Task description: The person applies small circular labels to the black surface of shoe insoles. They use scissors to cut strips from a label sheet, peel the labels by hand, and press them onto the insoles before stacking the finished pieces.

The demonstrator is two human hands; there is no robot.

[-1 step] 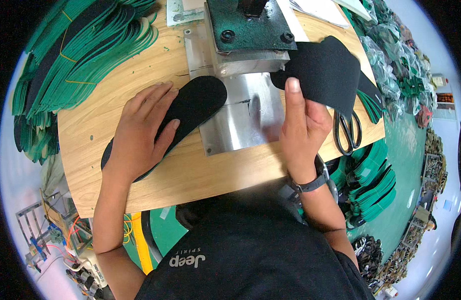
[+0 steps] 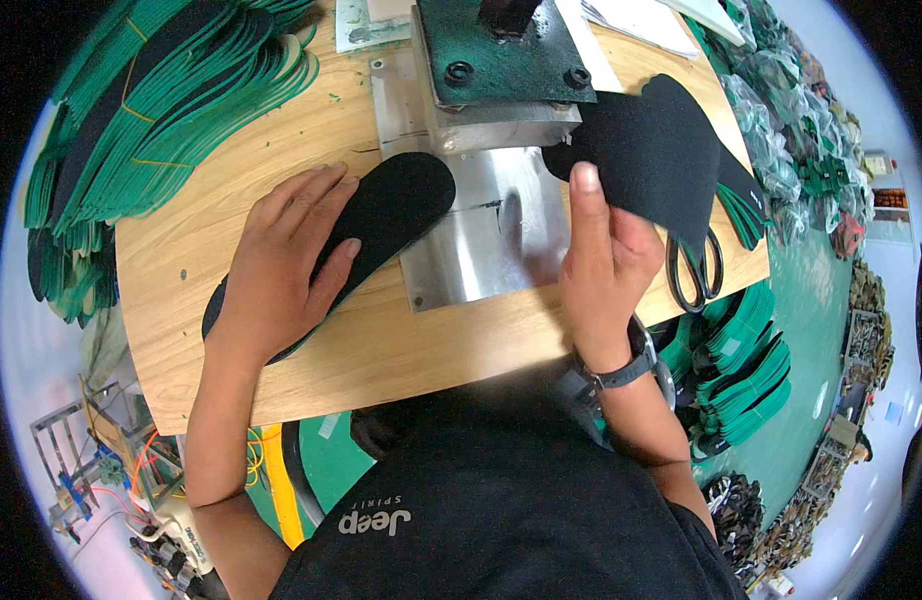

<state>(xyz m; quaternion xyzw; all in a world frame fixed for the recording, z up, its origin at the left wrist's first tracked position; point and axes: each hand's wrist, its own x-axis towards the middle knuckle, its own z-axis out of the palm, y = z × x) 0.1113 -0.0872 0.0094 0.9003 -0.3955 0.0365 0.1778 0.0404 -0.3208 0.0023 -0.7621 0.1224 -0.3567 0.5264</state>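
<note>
My left hand (image 2: 281, 260) lies flat, fingers spread, on a black insole (image 2: 396, 205). That insole rests on the wooden table (image 2: 401, 350), its toe end reaching onto a shiny metal plate (image 2: 491, 240). My right hand (image 2: 606, 265) grips a second black insole (image 2: 651, 150), thumb pressed on its near face. It is held up over the plate's right edge. A watch sits on my right wrist.
A dark green press block (image 2: 501, 50) stands at the back of the plate. Black scissors (image 2: 693, 275) lie at the table's right edge. Piles of green-and-black insoles fill the left (image 2: 151, 110) and hang at the right (image 2: 751, 370). The floor is green.
</note>
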